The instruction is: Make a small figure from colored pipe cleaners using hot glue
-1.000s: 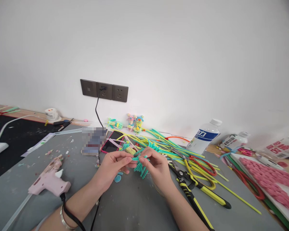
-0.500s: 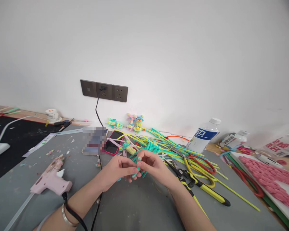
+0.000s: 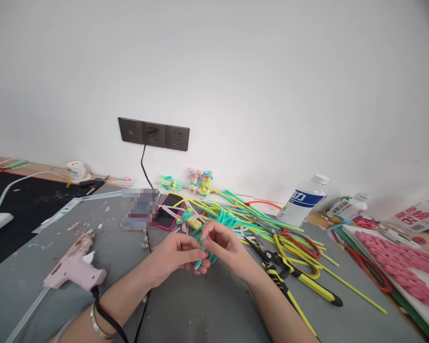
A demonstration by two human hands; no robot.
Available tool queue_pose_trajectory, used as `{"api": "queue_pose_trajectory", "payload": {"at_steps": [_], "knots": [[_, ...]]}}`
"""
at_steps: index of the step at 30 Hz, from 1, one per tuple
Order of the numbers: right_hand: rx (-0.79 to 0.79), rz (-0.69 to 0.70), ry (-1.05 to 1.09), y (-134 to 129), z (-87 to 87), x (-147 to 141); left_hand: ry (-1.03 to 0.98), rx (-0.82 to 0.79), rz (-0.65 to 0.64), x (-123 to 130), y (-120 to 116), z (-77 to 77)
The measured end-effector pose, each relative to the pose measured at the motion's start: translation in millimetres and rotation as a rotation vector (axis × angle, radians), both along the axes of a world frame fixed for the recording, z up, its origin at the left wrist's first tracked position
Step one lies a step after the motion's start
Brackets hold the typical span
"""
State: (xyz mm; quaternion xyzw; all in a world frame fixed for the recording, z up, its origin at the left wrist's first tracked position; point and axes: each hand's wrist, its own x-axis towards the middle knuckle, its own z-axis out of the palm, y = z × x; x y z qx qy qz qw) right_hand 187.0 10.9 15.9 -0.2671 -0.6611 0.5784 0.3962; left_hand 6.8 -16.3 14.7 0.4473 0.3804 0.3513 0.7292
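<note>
A short turquoise pipe cleaner [image 3: 199,263] is pinched between my two hands above the grey table. My left hand [image 3: 180,255] closes thumb and fingers on its lower part. My right hand [image 3: 221,245] grips the upper part, its fingertips almost touching the left thumb. Behind the hands lies a bundle of turquoise pipe cleaners [image 3: 226,218], partly covered by my right hand. Close by, a small green and yellow pipe-cleaner figure [image 3: 191,219] rests beside a phone [image 3: 165,218] with a pink edge.
A pink hot glue gun [image 3: 75,269] with its cord lies left. Wire strippers [image 3: 286,269], scissors [image 3: 300,242] and yellow pipe cleaners [image 3: 357,290] spread to the right. A white bottle [image 3: 302,202] stands near the wall, by several finished figures [image 3: 206,183]. Pink braided material [image 3: 396,262] lies far right.
My fingers have shifted slightly on the turquoise pipe cleaner, and more of its lower end shows below the left thumb. Both hands stay in nearly the same place.
</note>
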Motion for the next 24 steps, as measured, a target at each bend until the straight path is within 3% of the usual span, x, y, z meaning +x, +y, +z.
{"api": "queue_pose_trajectory", "payload": {"at_steps": [13, 17, 24], "knots": [[0.843, -0.316, -0.176, -2.5, -3.9, 1.1, -0.097, -0.031, 0.1, 2.1, 0.6, 1.7], [0.834, -0.301, -0.115, -4.0, -3.3, -1.4, -0.137, -0.016, 0.113, 1.8, -0.2, -0.1], [0.59, -0.227, 0.006, -2.5, -3.0, -3.6, -0.15, 0.015, 0.127, 0.5, 1.6, -1.0]]}}
